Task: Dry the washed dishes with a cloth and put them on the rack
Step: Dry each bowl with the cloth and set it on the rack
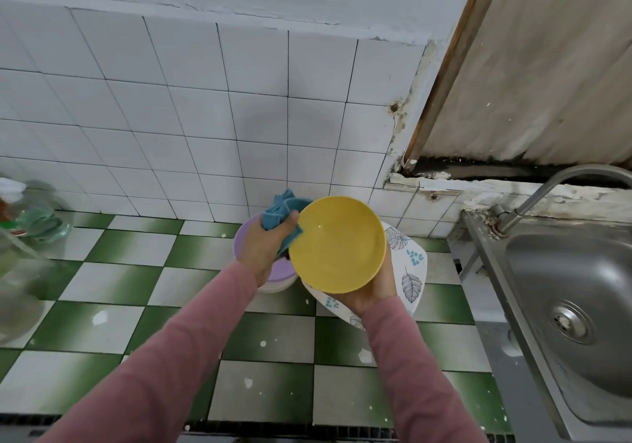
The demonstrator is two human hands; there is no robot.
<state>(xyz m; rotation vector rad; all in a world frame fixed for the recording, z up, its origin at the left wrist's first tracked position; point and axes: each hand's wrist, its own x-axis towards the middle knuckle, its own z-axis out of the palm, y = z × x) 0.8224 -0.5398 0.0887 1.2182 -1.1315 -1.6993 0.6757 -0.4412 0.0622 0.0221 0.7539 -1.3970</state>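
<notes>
- Two hands were up over the tabletop (273,340), both in pink sleeves (178,357), each with something in it.
- My left hand (265,249) had its fingers curled tight round a bunched blue cloth (282,211). Part of the cloth stuck up above my knuckles and part hung below them.
- The cloth touched the left rim of the yellow dish (338,244), just beside my left thumb.
- My right hand (371,294) gripped the yellow dish from below and behind, my palm cupping its lower right edge. My fingers were hidden behind it, so I could not tell how they lay.
- The dish was off the tabletop, between my two hands, tipped up so that its hollow faced me.
- Under my left hand sat a stack of plates with a purple plate (244,237) on top and paler ones beneath it.
- Behind my right hand lay a white plate with a leaf pattern (412,271). Part of it was covered by the dish and my wrist.
- Well to the right of my right hand was a steel sink (574,264), with its tap (543,189) at the far edge.
- Far to the left of my left hand stood some clear bottles (24,217), blurred at the frame's edge.
- Beyond both hands rose a white tiled wall (205,117).
</notes>
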